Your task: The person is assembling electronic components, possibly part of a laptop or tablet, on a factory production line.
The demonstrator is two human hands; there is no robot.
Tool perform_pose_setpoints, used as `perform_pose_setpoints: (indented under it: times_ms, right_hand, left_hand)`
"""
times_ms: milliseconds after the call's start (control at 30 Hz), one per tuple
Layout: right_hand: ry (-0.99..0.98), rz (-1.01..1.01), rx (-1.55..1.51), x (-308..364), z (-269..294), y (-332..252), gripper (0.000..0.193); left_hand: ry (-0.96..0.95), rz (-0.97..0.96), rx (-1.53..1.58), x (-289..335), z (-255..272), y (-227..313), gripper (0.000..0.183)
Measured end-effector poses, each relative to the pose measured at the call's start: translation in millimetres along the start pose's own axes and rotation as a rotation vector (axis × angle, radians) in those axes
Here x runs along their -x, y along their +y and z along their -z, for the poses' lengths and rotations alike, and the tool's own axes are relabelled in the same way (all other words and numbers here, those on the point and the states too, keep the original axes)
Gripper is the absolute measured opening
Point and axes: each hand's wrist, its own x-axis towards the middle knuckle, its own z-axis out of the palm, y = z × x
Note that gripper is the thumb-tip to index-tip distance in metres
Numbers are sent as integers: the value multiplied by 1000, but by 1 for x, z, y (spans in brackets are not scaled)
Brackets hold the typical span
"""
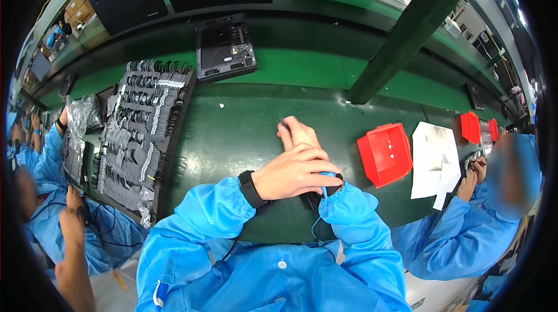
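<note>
My left hand [296, 174] lies across my right wrist, its fingers closed round the dark wrist strap [335, 180] at the edge of the blue cuff. A thin blue cord [315, 229] hangs below that strap. Just beyond, my right hand [301, 136] is held above the green table [232, 137] with its fingers loosely bent and apart. I see nothing held in it; the fingertips are slightly blurred, and my left hand covers part of its back. A black band [252, 189] circles my left wrist.
On the left stands a dark tray [174, 155] with rows of small grey cabled parts. A black device housing [225, 50] lies at the back. To the right are a red bin [383, 155], white sheets [435, 161] and a green post [401, 39]. Co-workers sit on both sides.
</note>
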Motion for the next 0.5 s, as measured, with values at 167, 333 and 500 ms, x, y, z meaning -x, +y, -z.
perform_pose_setpoints:
  times_ms: [167,333,500]
  right_hand:
    - [-158,259,327,7,1,-8,25]
    - [-102,339,-35,23,-54,29,50]
    - [-8,-74,-1237,26,-78,58,65]
  left_hand:
    - [-86,-48,40,-4,11,0,30]
    - [-162,65,36,-17,9,-11,26]
    - [-341,168,251,-31,17,-3,32]
